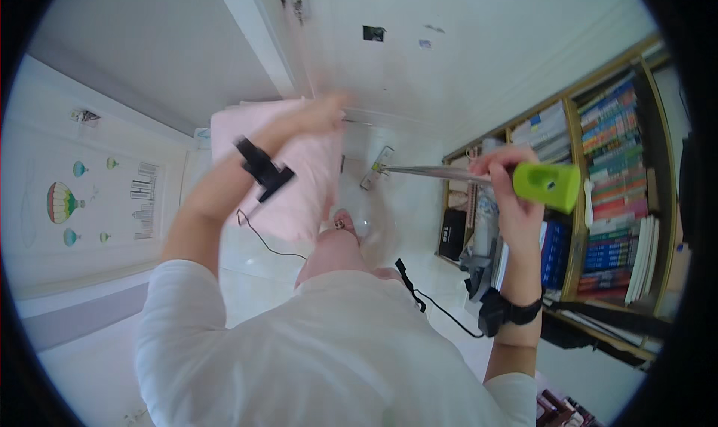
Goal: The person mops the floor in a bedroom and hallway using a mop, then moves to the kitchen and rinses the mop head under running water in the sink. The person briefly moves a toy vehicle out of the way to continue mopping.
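In my right hand [507,180] is the metal pole [437,172] of a flat mop, gripped just below its bright green end [547,186]. The pole slants down to the narrow mop head [377,168], which rests on the glossy floor, tilted in my view. My left hand [328,112] is blurred and reaches forward over the far corner of a pink cloth-covered piece of furniture [275,174]. Its fingers are too smeared to show whether they hold anything.
At the right stands a wooden bookshelf [572,202] packed with books. A pale wall [477,62] rises ahead. Black devices [263,169] with cables are strapped to both forearms. My slippered foot [345,222] stands beside the pink cover. Balloon pictures [59,202] decorate the left side.
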Available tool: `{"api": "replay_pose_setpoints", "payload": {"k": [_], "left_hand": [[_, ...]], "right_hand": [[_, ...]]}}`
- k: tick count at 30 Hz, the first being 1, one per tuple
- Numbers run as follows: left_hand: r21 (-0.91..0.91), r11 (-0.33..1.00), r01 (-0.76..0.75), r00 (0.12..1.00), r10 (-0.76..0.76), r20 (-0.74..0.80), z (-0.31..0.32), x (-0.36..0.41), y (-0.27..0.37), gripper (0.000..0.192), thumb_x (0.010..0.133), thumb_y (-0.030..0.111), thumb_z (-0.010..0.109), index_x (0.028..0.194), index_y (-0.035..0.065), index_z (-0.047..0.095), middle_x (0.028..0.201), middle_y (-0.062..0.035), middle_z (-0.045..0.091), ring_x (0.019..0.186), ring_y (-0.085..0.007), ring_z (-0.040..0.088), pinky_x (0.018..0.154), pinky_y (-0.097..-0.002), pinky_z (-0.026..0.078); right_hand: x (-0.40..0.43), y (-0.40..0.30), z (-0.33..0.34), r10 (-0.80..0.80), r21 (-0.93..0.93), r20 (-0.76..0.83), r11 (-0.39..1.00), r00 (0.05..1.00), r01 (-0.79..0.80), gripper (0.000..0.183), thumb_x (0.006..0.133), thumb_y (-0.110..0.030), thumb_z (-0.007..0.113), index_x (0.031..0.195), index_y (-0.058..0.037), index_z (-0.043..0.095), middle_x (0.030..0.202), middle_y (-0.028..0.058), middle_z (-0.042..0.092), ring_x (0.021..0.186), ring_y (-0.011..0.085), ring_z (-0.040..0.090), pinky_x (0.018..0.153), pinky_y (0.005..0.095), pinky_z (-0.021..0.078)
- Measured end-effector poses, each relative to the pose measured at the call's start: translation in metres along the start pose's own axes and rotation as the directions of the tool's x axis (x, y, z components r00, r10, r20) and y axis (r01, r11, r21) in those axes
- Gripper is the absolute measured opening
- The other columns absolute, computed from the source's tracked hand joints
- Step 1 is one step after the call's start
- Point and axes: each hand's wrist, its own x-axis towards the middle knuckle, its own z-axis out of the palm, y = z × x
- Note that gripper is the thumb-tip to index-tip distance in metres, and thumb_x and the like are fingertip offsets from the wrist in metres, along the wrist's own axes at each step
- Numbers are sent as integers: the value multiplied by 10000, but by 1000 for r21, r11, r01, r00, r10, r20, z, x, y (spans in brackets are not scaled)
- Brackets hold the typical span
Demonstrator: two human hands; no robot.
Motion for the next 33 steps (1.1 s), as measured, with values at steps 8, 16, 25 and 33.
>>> {"api": "replay_pose_setpoints", "payload": {"k": [8,16,25,33], "left_hand": [[-421,878,-229,973,198,-116,327,14,169,485,665,210,738,1080,58,537,1045,-148,560,992,-343,530,850,-406,435],[169,920,-353,928,320,192,450,-22,223,184,685,277,669,650,103,622,726,-67,608,834,-273,575,769,-400,462],[166,933,-321,943,298,147,432,1,215,244,724,305,672,651,86,593,739,-68,574,797,-280,571,698,-390,468],[194,904,-381,924,362,124,403,87,161,206,705,248,685,635,88,575,721,-72,581,781,-287,571,667,-388,471]], "right_hand": [[-224,-59,-78,461,-556,55,751,885,-357,167,763,-51,613,930,-46,620,907,96,569,767,192,543,696,281,461],[-392,-46,-107,887,310,409,84,213,-947,377,854,-44,535,1152,-161,335,1072,111,522,685,165,583,578,287,498],[-420,-23,-86,871,663,239,177,430,-727,341,840,-10,476,1166,-85,408,905,85,530,605,120,530,540,260,453],[-355,43,-62,555,224,-172,826,814,-517,429,757,-66,649,1168,-63,528,1070,105,522,892,214,532,804,294,440]]}}
